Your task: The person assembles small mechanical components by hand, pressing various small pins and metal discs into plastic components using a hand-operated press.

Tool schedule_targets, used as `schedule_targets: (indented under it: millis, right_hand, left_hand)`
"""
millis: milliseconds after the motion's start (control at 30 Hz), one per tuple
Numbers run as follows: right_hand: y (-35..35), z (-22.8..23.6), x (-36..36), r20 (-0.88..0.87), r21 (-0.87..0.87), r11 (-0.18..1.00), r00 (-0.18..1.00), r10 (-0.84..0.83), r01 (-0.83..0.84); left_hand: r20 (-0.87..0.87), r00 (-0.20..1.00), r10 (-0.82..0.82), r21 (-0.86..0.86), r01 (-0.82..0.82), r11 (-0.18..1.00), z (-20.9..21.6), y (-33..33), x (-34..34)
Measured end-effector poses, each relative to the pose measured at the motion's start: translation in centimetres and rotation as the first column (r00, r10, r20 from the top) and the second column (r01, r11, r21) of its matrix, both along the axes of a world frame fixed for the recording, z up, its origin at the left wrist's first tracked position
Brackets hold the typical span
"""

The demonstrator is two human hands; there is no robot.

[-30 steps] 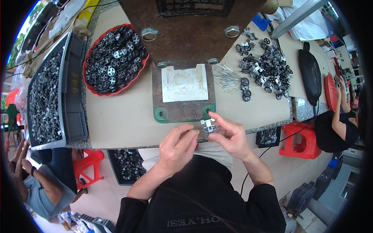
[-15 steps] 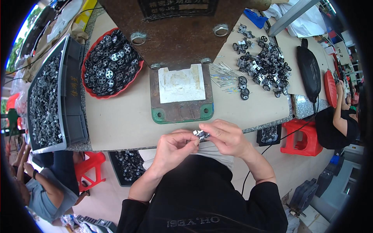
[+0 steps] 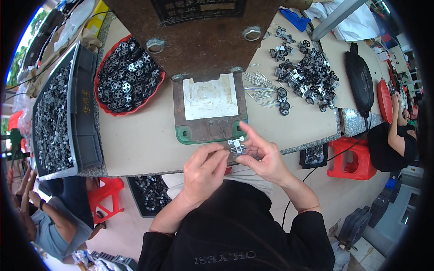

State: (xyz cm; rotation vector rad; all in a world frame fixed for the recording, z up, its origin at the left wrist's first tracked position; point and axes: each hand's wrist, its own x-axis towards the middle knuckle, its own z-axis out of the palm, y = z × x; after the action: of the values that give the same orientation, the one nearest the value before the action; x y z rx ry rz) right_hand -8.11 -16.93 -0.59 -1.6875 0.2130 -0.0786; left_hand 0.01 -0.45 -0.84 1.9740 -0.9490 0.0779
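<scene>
While the small grey-and-white part (image 3: 236, 147), angular and notched in outline, is held above the table's near edge, the right hand (image 3: 264, 160) clamps it between thumb and curled fingers, the index finger extended apart. The left hand (image 3: 205, 170) has its thumb and fingertips together at the part's left side; whether they pinch anything cannot be told. Just beyond stands a press base (image 3: 210, 131) of worn brown metal with green corners, bearing a flat, stained white plate (image 3: 210, 101). To its left, a glossy red scalloped tray (image 3: 121, 113) contains round, spoked black wheels (image 3: 122, 79); to its right lie slender metallic rods (image 3: 258, 88) and a jumbled heap of wheeled assemblies (image 3: 307, 77).
</scene>
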Motion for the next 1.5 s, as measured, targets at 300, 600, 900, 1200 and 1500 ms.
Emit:
schedule_targets:
  millis: [300,600,900,1200,1500]
  right_hand:
    - [-0.4,0.4,-0.4,-0.073,0.24,0.97,0.997,-0.016,0.033]
    - [-1.2,0.4,0.0,0.251,-0.325,0.946,0.963,0.101,-0.014]
    - [-0.2,2.6,0.0,0.298,-0.456,0.89,0.943,0.148,0.005]
    - [0.2,2.3,0.2,0.374,-0.566,0.82,0.912,0.167,0.082]
    - [-0.4,1.9,0.2,0.367,-0.52,0.853,0.911,0.186,0.036]
  left_hand:
    - [-0.232,0.973,0.007,-0.132,-0.038,0.991,-0.1,0.1,0.0]
    - [-0.271,0.958,-0.093,-0.09,0.07,0.993,0.7,0.9,0.6]
    - [-0.775,0.57,-0.272,-0.285,0.068,0.956,-0.5,1.1,0.7]
    - [-0.87,0.339,-0.359,-0.396,-0.046,0.917,-0.9,0.7,0.3]
    - [-0.727,0.663,-0.177,-0.23,0.008,0.973,0.3,0.6,-0.3]
